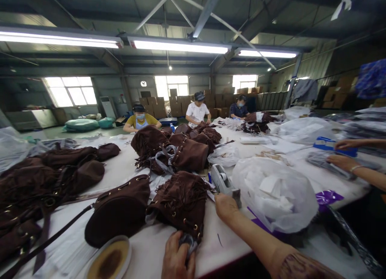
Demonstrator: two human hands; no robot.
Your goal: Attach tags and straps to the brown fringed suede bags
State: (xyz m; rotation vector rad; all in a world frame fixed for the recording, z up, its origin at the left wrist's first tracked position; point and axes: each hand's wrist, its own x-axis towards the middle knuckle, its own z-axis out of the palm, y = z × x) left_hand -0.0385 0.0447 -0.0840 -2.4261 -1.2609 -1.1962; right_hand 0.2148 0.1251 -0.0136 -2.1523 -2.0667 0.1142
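A dark brown fringed bag [181, 198] with gold eyelets lies on the white table in front of me. My left hand [178, 255] is closed at its lower edge, its fingers round a bunched grey plastic wrap [188, 242]. Beside the bag's upper right, my right hand [226, 208] is closed next to a grey tape dispenser [223, 180]; a small pale strip shows at its fingertips, and I cannot make out clearly what it grips. Another brown bag [120, 210] with a long strap lies on its side to the left.
A round dish [110, 259] with yellow-brown contents sits front left. Brown bags are piled left [45, 178] and centre [181, 146]. A large clear plastic bag [273, 194] stands right. Another person's hands [345, 162] work at far right; three people sit across the table.
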